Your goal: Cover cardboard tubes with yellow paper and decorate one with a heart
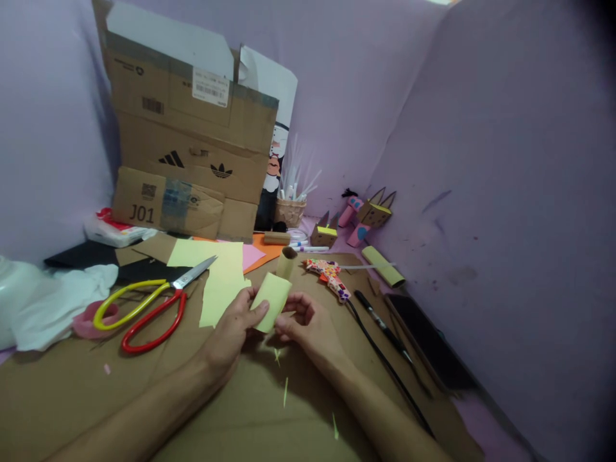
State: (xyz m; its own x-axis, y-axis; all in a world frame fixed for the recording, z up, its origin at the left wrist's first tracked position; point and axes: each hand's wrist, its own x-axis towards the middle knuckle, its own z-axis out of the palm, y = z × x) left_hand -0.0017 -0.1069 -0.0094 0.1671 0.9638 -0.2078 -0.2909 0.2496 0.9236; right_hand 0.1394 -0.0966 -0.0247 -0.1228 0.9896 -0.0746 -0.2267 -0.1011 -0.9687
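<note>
My left hand (235, 324) is closed on a small piece of pale yellow paper (273, 301), its thumb pressed flat on the front. The paper has a slight curve. At its lower right edge my right hand (305, 321) pinches with curled fingers, partly hiding that corner. Just behind the paper stands a bare cardboard tube (287, 262). A larger cut sheet of yellow paper (225, 282) lies to the left. Scissors (180, 285) with one yellow and one red handle rest beside it, blades apart. Thin yellow paper scraps (285, 391) are scattered below my hands.
A patterned glue gun (330, 277) with a black cord lies right, near a yellow-covered tube (384, 266), a black pen-like tool (370, 308) and a dark flat device (428, 340). Cardboard boxes (192, 141), a basket of sticks (290, 212) and cardboard figures (375, 212) stand behind.
</note>
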